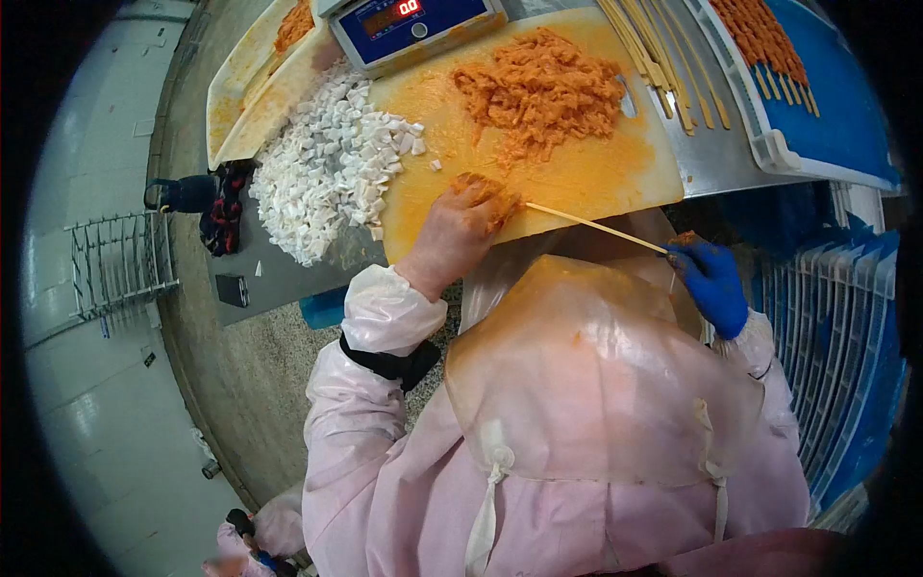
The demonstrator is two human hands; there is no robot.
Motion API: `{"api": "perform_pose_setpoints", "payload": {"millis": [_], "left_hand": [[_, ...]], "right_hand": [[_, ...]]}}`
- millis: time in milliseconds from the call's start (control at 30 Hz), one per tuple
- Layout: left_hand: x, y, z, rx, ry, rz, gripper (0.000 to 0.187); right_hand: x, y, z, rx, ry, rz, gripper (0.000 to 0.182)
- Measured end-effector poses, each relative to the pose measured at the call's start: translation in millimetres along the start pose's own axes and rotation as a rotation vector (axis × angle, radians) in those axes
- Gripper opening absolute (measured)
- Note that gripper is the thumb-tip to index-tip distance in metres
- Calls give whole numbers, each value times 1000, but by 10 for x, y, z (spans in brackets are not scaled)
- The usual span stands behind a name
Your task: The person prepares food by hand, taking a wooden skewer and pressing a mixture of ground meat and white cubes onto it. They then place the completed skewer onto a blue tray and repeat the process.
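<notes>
My bare left hand [458, 229] rests at the front edge of the yellow cutting board [615, 181], fingers curled around some orange marinated meat [498, 208]. One end of a wooden skewer [596, 226] runs into that meat. The skewer's other end is gripped by my right hand [711, 284], which wears a blue glove and is held off the board's right front corner. Behind my left hand lies a heap of orange meat strips [548, 96]. A pile of small white cut pieces [327, 168] spreads to the left, partly onto the board.
A digital scale [423, 34] reading 0.0 stands at the back. Loose skewers [663, 58] lie right of the board, beside a blue-lined tray [817, 144] of finished meat skewers [764, 43]. A stained white container [236, 106] is far left. Stacked trays [827, 327] stand at right.
</notes>
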State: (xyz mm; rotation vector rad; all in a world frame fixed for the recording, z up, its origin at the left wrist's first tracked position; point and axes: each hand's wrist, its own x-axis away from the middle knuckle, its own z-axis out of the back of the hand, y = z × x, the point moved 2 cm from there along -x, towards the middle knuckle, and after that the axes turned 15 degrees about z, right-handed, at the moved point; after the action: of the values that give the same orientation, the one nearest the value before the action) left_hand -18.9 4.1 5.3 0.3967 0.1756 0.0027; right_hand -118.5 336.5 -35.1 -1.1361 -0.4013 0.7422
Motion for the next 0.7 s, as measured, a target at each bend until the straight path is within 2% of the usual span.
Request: {"api": "perform_pose_setpoints", "payload": {"millis": [167,233,267,333,400,500,700], "left_hand": [[-30,5,13,56,-11,17,26],[-41,4,-18,74,-33,23,26],[-95,42,8,82,30,-45,23],[-98,70,-10,93,18,-25,26],[-130,132,27,82,12,-16,26],[-103,149,26,78,16,-32,28],[-6,69,-41,-75,-2,-14,34]], "right_hand": [[-89,-46,30,17,-36,-20,22],[-80,130,-49,60,6,162,23],[-152,42,-44,118,-79,98,25],[-189,2,0,30,-81,162,27],[-194,-29,76,67,-139,126,27],[-177,22,4,70,-46,193,26],[-329,-112,-118,23,-118,134,25]]}}
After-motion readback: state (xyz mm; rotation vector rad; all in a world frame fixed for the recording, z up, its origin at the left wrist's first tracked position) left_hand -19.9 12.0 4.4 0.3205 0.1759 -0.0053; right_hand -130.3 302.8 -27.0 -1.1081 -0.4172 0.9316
